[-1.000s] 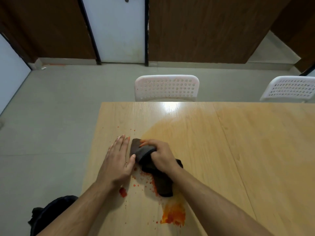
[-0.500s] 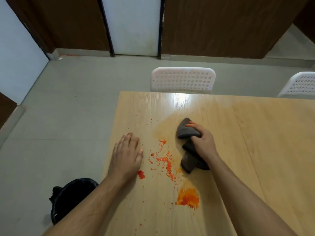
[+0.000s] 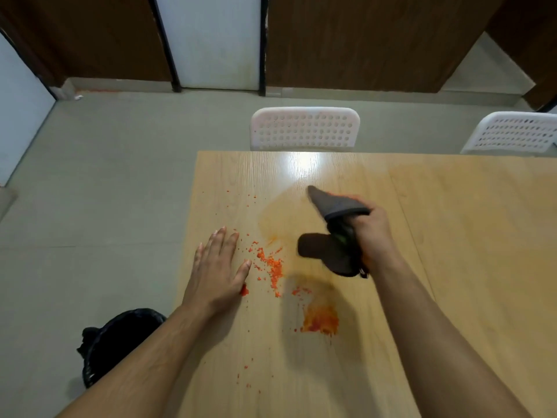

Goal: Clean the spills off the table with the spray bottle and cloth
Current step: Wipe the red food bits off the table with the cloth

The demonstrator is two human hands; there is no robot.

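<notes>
R hand [image 3: 375,233] grips bunched dark cloth [image 3: 334,233], maybe off woodgrain table [image 3: 452,236]; L hand [image 3: 217,267] flat, fingers spread, by orange crumbs [image 3: 272,267]

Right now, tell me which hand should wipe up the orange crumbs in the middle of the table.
Right. The right hand already grips the dark cloth, beside the orange crumbs. The left hand lies flat and empty on the table, bracing.

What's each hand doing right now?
Left hand: open, flat on the table, holding nothing.
Right hand: closed, holding the dark cloth.
</notes>
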